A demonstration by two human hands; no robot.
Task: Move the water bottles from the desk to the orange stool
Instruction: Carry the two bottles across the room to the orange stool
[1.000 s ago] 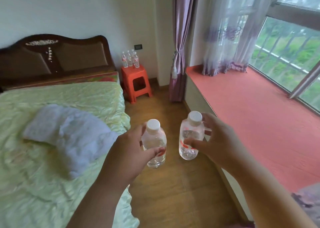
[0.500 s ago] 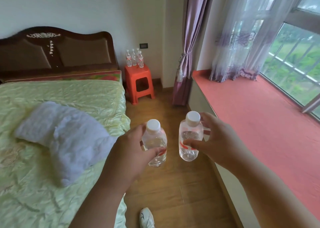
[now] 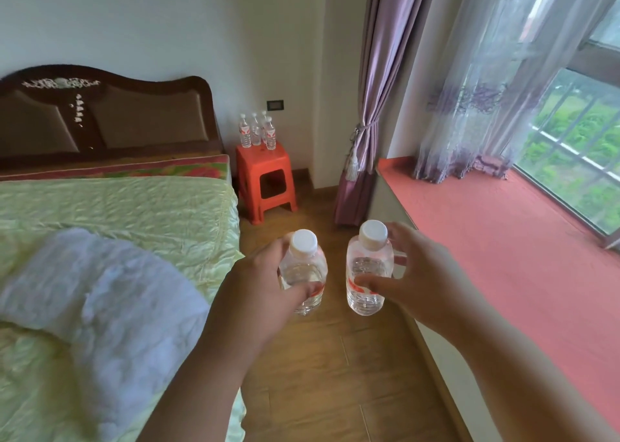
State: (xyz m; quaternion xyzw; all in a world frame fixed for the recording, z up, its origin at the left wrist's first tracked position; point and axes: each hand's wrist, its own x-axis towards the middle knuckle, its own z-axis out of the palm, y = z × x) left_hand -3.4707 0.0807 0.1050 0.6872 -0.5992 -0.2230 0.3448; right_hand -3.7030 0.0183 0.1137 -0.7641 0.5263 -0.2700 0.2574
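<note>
My left hand (image 3: pixel 265 284) grips a clear water bottle (image 3: pixel 304 267) with a white cap, upright over the wooden floor. My right hand (image 3: pixel 416 274) grips a second clear bottle (image 3: pixel 368 270) with a white cap and red label, beside the first. Ahead, the orange stool (image 3: pixel 265 173) stands against the far wall between the bed and the curtain. Several water bottles (image 3: pixel 257 132) stand upright on its top.
A bed (image 3: pixel 117 213) with a green cover and a white folded blanket (image 3: pixel 110 294) fills the left. A red window ledge (image 3: pixel 503 237) runs along the right, with purple curtains (image 3: pixel 372 106) at its far end. A strip of wooden floor (image 3: pixel 322 357) leads to the stool.
The stool and bed appear nearer and lower in view as I move forward along the floor. Both hands keep hold of their bottles in the same pose.
</note>
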